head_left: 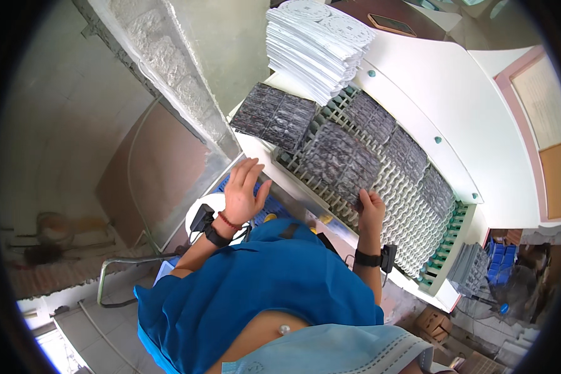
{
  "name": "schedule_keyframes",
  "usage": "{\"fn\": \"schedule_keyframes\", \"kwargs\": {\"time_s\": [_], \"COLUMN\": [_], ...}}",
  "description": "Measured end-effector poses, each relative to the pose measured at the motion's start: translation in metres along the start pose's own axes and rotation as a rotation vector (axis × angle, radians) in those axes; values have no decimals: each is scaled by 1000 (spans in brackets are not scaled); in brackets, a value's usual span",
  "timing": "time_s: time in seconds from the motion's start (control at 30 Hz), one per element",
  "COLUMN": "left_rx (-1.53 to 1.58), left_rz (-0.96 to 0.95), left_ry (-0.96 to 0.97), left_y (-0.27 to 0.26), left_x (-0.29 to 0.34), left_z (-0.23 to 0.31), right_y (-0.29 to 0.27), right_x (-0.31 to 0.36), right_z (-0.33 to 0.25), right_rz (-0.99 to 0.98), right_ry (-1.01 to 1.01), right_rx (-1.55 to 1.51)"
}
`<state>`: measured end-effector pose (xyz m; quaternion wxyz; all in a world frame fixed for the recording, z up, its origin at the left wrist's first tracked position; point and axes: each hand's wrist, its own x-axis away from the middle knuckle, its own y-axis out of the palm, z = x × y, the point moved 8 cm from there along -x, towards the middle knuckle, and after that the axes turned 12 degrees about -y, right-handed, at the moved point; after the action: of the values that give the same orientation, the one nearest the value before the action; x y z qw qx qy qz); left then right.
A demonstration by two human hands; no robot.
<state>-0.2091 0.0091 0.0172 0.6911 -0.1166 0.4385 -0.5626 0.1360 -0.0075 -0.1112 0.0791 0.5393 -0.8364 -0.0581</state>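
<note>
Dark embossed sheet, flat on the slatted conveyor where its ribs carry it along, pinched at its near corner by my right hand; my left hand splayed, grasping nothing, beside another dark sheet below the white stack.

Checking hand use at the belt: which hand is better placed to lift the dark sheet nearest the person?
Right. The right hand already touches the dark sheet's near edge; the left hand hovers open beside the conveyor.
</note>
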Motion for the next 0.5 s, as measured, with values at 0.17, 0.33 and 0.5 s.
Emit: {"fn": "schedule_keyframes", "kwargs": {"time_s": [0.17,0.33,0.5], "left_rx": [117,217,57], "left_rz": [-196,-327,-418], "left_ry": [57,179,305], "left_y": [41,75,133], "left_x": [29,34,21], "left_z": [32,71,102], "right_y": [-33,-64,-159], "right_x": [-30,-41,-24], "right_z": [23,6,-13], "right_rz": [130,143,245], "right_ry": [26,8,6], "right_rx": [69,465,433]}}
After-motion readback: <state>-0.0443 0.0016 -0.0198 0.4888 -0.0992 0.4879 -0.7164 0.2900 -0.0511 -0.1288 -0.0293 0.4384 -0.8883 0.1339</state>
